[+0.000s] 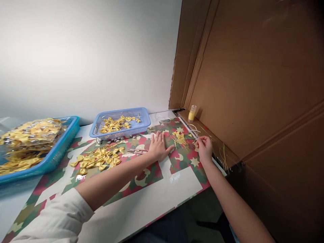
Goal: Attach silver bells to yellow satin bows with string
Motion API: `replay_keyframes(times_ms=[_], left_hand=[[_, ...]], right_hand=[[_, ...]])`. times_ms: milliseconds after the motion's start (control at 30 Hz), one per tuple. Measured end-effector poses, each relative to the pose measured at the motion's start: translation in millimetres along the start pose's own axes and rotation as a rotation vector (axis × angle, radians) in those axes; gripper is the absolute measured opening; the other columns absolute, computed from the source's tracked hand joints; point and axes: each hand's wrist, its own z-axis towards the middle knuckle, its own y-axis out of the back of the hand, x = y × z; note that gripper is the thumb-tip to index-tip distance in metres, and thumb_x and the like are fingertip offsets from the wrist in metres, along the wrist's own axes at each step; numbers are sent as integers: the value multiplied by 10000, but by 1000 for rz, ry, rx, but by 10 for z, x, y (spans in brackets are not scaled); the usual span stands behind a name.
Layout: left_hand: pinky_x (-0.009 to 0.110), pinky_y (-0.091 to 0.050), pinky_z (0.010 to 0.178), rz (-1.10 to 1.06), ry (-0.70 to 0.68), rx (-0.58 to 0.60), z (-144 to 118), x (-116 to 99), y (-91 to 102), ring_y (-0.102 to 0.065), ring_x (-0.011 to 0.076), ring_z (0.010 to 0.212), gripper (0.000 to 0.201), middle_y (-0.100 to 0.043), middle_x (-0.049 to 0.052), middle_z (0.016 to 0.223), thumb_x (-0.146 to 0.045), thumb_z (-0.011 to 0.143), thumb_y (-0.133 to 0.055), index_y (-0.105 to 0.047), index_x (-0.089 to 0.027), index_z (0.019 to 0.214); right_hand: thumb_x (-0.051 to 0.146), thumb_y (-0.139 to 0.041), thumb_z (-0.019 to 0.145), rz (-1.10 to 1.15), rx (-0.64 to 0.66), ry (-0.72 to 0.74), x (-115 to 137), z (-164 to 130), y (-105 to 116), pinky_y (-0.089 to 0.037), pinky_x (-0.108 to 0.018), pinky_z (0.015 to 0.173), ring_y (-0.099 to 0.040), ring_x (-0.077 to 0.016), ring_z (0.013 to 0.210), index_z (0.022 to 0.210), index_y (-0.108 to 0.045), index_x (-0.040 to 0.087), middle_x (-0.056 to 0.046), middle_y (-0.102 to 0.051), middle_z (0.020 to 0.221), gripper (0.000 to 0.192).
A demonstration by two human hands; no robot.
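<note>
My left hand (158, 147) lies flat on the camouflage-patterned table covering, fingers stretched out and holding nothing. Beyond its thumb sits a small pile of yellow thread scraps (180, 136). At the table's right edge my right hand (204, 147) is closed in a pinch. A thin white loop (194, 129) shows just past its fingertips, but whether they grip it is unclear. Small scissors (138, 151) rest left of my left hand. Farther left is a heap of yellow ribbon bows (101, 158) with thin stems.
A blue basket (121, 134) with yellow bows stands at the back, with several silvery bells (118, 139) before it. On the left, a larger blue basket (59, 153) holds bagged bows. A small yellow-filled bottle (192, 114) stands by the cardboard wall (253, 74) on the right.
</note>
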Motion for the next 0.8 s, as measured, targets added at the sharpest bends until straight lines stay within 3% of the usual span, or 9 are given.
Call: replay_keyframes(times_ms=[100, 267, 400, 500, 633, 700, 800], left_hand=[[537, 37, 1186, -37, -123, -9, -16, -36, -13, -3, 312, 1487, 899, -201, 171, 1582, -673, 886, -201, -227, -17, 1500], [603, 48, 1160, -167, -365, 21, -6, -83, 32, -113, 326, 1479, 846, -289, 153, 1561, -659, 879, -314, -239, -97, 1507], [595, -55, 1164, -213, -342, 41, -4, 97, 159, -106, 328, 1480, 848, -200, 183, 1585, -573, 875, -421, -153, -95, 1522], [600, -66, 1158, -140, -349, 59, -220, 255, 195, -73, 346, 1480, 848, -150, 197, 1591, -583, 881, -402, -151, -88, 1523], [553, 50, 1170, -31, -742, 71, -655, 390, 84, -106, 306, 1483, 808, -149, 113, 1602, -621, 905, -321, -92, -179, 1542], [535, 39, 1176, -24, -795, 60, -723, 358, 11, -139, 301, 1478, 810, -158, 107, 1599, -622, 915, -296, -22, -190, 1543], [539, 2, 1176, -9, -837, 73, -524, 130, -61, -167, 305, 1472, 788, -188, 132, 1588, -626, 925, -255, -70, -170, 1541]], right_hand=[[439, -697, 673, 0, -9, 4, -3, -2, 9, -372, -198, 453, -459, -73, 442, 778, -447, 206, 70, -547, 546, 358], [441, -689, 676, -11, -12, 7, -7, -2, 18, -376, -196, 459, -465, -73, 451, 779, -445, 206, 71, -544, 549, 354], [432, -684, 677, -12, -11, 8, -6, -2, 15, -374, -197, 454, -453, -71, 445, 783, -449, 207, 73, -539, 550, 342], [424, -673, 684, -12, -19, 8, -8, -1, 12, -376, -198, 455, -462, -75, 454, 781, -451, 207, 70, -539, 557, 326], [413, -669, 691, -13, -27, 11, -13, 13, 3, -375, -204, 455, -471, -83, 459, 783, -451, 210, 69, -539, 561, 312], [410, -668, 695, -14, -30, 15, -15, 20, -1, -375, -208, 456, -467, -84, 454, 786, -450, 211, 70, -539, 558, 309], [413, -668, 690, -19, -34, 26, -15, 17, 7, -372, -212, 460, -462, -84, 449, 785, -445, 210, 71, -540, 554, 316]])
